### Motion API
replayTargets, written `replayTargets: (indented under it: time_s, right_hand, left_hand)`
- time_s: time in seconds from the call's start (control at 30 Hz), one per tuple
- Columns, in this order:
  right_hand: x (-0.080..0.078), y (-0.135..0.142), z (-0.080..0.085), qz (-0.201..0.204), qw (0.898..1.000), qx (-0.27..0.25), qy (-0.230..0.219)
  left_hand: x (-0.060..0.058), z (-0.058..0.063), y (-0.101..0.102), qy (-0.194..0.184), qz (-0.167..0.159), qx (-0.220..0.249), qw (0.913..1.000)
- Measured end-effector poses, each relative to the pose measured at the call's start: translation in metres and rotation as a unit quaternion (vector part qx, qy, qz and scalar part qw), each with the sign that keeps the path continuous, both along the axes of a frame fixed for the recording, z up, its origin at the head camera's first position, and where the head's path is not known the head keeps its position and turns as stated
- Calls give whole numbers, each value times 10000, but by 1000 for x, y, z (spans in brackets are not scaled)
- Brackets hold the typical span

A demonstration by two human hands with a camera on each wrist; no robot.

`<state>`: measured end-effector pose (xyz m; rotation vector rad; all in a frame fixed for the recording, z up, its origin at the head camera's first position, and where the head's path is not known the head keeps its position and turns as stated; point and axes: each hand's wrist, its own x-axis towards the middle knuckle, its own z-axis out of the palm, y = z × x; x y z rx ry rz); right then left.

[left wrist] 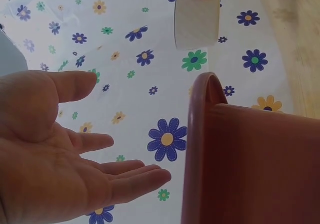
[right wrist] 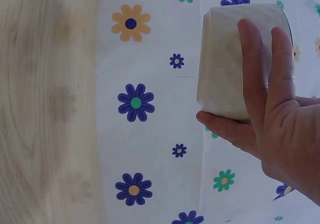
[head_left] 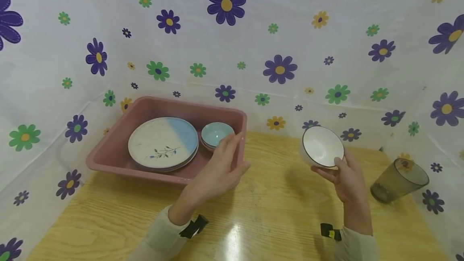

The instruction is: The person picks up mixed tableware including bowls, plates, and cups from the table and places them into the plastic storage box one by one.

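A white bowl [head_left: 323, 146] with a thin dark rim is held in my right hand [head_left: 351, 178], tilted above the table with its inside facing the head camera. My right thumb lies over the rim, and in the right wrist view the fingers [right wrist: 252, 68] spread along the bowl's outer wall [right wrist: 225, 63]. My left hand [head_left: 219, 170], its fingers extended and palm bare, is over the right side of a pink tub [head_left: 159, 175]. Below its fingertips, a light-blue bowl [head_left: 214, 131] sits stacked on another bowl. Stacked plates [head_left: 156, 140], the top one white and blue, fill the tub's left part.
To the right of my right hand, a tinted, see-through glass [head_left: 395, 182] stands tilted in view on the wooden table [head_left: 268, 196]. A white sheet [head_left: 253, 43] with printed flowers hangs behind the table and along both sides.
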<state>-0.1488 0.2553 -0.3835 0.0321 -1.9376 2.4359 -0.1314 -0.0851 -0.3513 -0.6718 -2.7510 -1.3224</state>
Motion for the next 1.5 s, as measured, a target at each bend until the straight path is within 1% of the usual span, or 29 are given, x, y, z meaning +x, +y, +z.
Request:
replayTargets:
  time_s: [0.13,0.3,0.5,0.73,1.13,1.3,1.5]
  right_hand:
    - [1,-10,6,53,9999,126,0]
    - [1,-24,7,147,9995,295,0]
    - [6,-38,8,324,9985,414,149]
    - [9,-60,14,501,9971,568,64]
    - [22,-78,18,969,9926,679,264]
    - [28,-82,22,1104,9909,735,208]
    - [35,-85,24,1242,9887,800,254]
  left_hand:
    - [0,-1,0,81,-16,-4,10000]
    - [0,-2,-1,207,-83,30,9997]
    - [1,-4,-2,192,-78,43,9998]
    - [0,-5,0,272,-4,95,9996]
    - [-2,-5,3,269,-158,128,9994]
    - [-2,-4,4,203,-283,230,9991]
    - [0,-2,6,-168,-449,334,9983]
